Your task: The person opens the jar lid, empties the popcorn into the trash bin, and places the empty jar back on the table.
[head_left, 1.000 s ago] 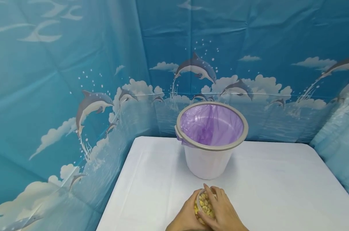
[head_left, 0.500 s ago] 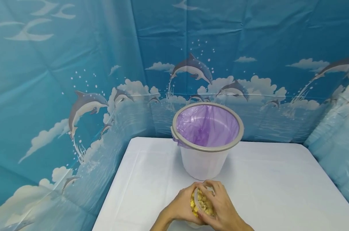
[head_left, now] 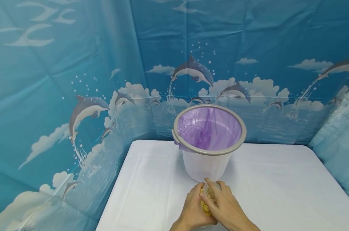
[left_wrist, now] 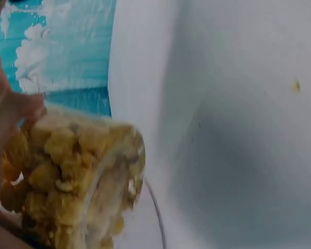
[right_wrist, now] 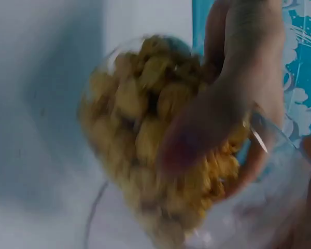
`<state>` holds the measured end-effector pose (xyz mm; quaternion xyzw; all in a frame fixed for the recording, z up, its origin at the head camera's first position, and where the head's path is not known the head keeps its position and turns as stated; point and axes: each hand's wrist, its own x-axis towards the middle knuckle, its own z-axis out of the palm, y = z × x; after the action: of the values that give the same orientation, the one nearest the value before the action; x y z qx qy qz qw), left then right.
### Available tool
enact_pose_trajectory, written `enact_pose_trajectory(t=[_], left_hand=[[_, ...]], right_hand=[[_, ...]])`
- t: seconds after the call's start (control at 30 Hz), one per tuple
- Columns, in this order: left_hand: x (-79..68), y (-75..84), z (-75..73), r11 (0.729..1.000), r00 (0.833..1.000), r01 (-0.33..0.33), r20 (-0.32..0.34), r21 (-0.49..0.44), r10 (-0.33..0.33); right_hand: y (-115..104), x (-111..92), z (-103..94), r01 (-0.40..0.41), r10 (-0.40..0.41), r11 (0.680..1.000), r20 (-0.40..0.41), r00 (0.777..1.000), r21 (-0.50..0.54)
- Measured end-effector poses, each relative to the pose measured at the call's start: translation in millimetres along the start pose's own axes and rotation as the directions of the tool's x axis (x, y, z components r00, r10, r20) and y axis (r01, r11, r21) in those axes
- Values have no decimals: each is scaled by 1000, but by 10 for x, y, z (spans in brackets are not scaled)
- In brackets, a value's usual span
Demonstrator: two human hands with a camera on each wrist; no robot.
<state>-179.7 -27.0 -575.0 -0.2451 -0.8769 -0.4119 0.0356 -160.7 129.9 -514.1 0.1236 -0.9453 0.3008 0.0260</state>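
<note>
Both hands hold a clear tub of popcorn low in front of me. In the left wrist view the tub [left_wrist: 119, 150] lies tilted, full of yellow popcorn [left_wrist: 57, 176]. My left hand [head_left: 193, 205] grips its left side, thumb on the wall. From the right, my right hand [head_left: 226, 205] grips it near the upper end; the right wrist view shows its thumb [right_wrist: 197, 135] laid across the popcorn-filled part. Under the tub, the curved rim of a clear round thing [left_wrist: 158, 212] shows in the left wrist view. Fingers hide much of the tub in the head view.
A white bucket [head_left: 206, 165] with a grey rim and purple liner [head_left: 209, 128] stands on the white table [head_left: 278, 186] just beyond the hands. A small yellow crumb [left_wrist: 296, 85] lies on the table. Blue dolphin-printed sheets [head_left: 76, 70] enclose the back and sides.
The hands and tub have shifted slightly right. The tub's top has turned more under the right hand, so less popcorn shows. The bucket stays put; the head view has shifted slightly.
</note>
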Motion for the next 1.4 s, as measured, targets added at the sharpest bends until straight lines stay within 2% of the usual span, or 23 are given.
enact_pose_trajectory(t=[0.07,0.13,0.2,0.27,0.33,0.43,0.47,0.5,0.53,0.57,0.63,0.7,0.73,0.8,0.87,0.97,1.03,1.1,1.17,1.23,1.3,1.33,1.4], left_hand=[[-29,57,78,998,998,-8,-56,57,11],[-42,55,68,1000,999,-12,-41,6,12],[-42,-1,-19,993,999,-27,34,-114,31],[-27,-77,-162,964,986,-14,157,-266,58],[-4,-154,-322,923,952,12,286,-385,106],[14,-228,-515,893,886,13,418,-450,198],[10,-239,-559,888,872,9,438,-460,218],[-1,-246,-587,884,867,11,444,-467,224],[-17,-247,-599,878,870,23,442,-477,218],[-35,-241,-596,878,882,30,425,-478,202],[-78,-210,-564,895,928,38,348,-445,133],[-116,-163,-513,929,969,44,242,-369,50],[-126,-135,-486,950,982,30,187,-310,30],[-136,-82,-433,981,996,13,87,-192,4],[-134,-45,-399,989,999,-4,33,-149,9],[-115,-56,-392,973,998,-32,43,-227,43],[-95,-101,-438,935,991,-35,111,-354,79],[-73,-165,-516,877,968,-11,214,-481,129],[-48,-227,-601,814,926,39,326,-579,188],[-34,-276,-667,786,881,67,407,-615,243],[-34,-307,-701,773,857,84,442,-629,266],[-42,-312,-707,782,859,83,442,-617,258],[-64,-309,-691,805,888,72,405,-588,217]], right_hand=[[-46,21,71,-71,69,997,-55,996,-37],[-47,15,138,-43,31,996,-141,989,-83],[-23,0,185,55,-82,990,-217,973,-130],[22,-17,197,199,-240,964,-259,936,-173],[85,-19,185,394,-435,898,-266,860,-194],[154,-11,136,638,-665,746,-218,714,-191],[162,-14,117,687,-710,704,-192,678,-181],[160,-20,95,709,-730,683,-167,663,-174],[143,-31,71,709,-727,686,-146,671,-163],[115,-43,48,684,-701,713,-125,702,-154],[21,-68,13,569,-576,817,-92,812,-97],[-108,-71,-7,369,-371,929,-53,927,-33],[-177,-60,-4,271,-272,962,-41,962,-8],[-292,-31,23,117,-118,993,-31,993,-10],[-356,-5,54,71,-75,995,-53,996,-76],[-339,18,87,174,-205,963,-137,969,-207],[-283,28,78,291,-344,918,-181,921,-268],[-216,38,52,435,-493,855,-181,851,-283],[-161,41,14,571,-616,779,-145,775,-259],[-121,28,-25,657,-680,726,-75,729,-200],[-106,6,-65,676,-685,722,-13,729,-147],[-107,-5,-84,661,-666,739,5,746,-133],[-119,-15,-104,612,-617,780,-3,787,-128]])
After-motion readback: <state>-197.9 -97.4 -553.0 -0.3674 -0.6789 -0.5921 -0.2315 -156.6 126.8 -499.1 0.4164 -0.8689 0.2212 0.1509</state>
